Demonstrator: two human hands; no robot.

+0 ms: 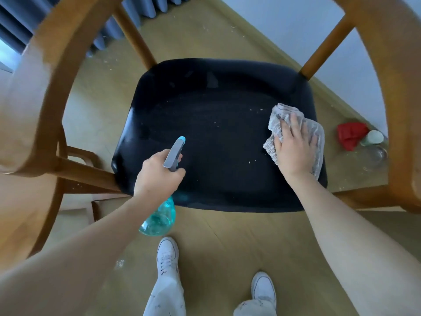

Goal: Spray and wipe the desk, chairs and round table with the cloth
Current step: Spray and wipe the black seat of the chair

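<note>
Chair seat mid-frame, crumbs on it. Right hand spread flat, pressing cloth at seat's right edge. Left hand curled round spray bottle neck, lower left. Cloth looks soft, floppy; better bunched under palm. Bottle probably light, slick when wet.

floor: we see tan wood-look planks with pale specks | wall: white, meeting the floor along a skirting edge | curtain: dark blue pleats, upper left, daylight beside it | red bag and cups by the wall

A red cloth and a cup lie on the floor.
</note>
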